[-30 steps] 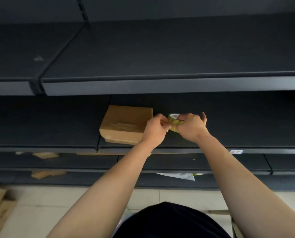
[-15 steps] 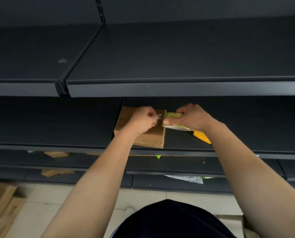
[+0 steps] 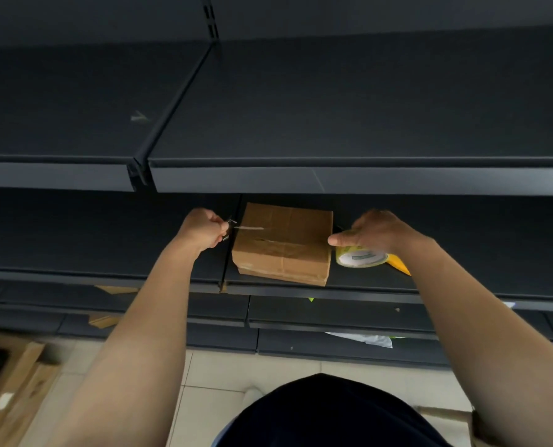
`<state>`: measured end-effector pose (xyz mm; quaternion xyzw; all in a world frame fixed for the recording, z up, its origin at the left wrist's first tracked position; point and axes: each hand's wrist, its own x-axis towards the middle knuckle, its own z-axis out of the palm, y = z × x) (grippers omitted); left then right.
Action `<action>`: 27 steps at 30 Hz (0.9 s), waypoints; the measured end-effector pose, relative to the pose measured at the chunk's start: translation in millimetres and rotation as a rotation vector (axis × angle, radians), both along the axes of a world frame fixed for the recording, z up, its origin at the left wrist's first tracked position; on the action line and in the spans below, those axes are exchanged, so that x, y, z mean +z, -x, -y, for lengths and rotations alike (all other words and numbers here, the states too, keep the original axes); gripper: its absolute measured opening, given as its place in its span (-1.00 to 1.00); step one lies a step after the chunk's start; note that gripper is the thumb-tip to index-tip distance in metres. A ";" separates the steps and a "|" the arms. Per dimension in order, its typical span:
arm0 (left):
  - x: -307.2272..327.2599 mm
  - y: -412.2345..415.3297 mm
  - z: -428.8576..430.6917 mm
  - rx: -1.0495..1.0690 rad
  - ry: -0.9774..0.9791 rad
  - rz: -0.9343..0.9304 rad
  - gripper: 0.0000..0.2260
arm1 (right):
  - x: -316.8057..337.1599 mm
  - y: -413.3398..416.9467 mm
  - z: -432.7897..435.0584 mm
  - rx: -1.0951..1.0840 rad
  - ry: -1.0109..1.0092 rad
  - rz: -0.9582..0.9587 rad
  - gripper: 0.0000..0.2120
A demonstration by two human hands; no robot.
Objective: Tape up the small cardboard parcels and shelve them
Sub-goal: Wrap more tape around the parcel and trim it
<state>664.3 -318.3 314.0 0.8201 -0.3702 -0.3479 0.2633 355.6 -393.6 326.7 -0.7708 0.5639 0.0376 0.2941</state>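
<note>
Though together before, now apart across parcel [image 3: 283, 243]: left hand [image 3: 204, 229] grip on tape end [image 3: 249, 228], right hand [image 3: 378, 229] on roll [image 3: 360, 257]

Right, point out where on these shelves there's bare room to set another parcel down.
Bare: the middle shelf left of the left hand, and again right of the right hand and yellow tool; the upper shelf, but for a small scrap at its left. Crowded: around the parcel, a hand at each side holding tape from the tape roll.
</note>
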 end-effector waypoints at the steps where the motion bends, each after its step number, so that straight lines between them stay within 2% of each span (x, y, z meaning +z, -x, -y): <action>1: -1.4 -1.4 0.1 0.003 -0.015 -0.015 -0.89 | -1.4 -1.2 0.9 0.003 -0.004 -0.006 -0.38; 5: -8.9 -3.6 0.6 0.024 -0.041 -0.067 -0.88 | -7.5 -4.3 3.8 -0.005 -0.025 -0.048 -0.34; 12: -16.5 -6.5 4.5 0.061 -0.076 -0.150 -0.93 | -15.8 -12.2 5.4 -0.038 -0.048 -0.101 -0.42; 17: -24.6 -2.1 3.5 0.111 -0.078 -0.249 -0.92 | -17.0 -11.5 2.3 -0.059 -0.102 -0.048 -0.46; 22: -37.0 7.8 -6.4 0.100 -0.014 -0.096 -0.72 | -12.3 -17.4 0.2 -0.040 -0.140 -0.004 -0.54; 27: -35.1 23.1 -17.5 0.159 0.106 0.079 -0.80 | -9.8 -19.3 -1.1 -0.028 -0.145 -0.002 -0.57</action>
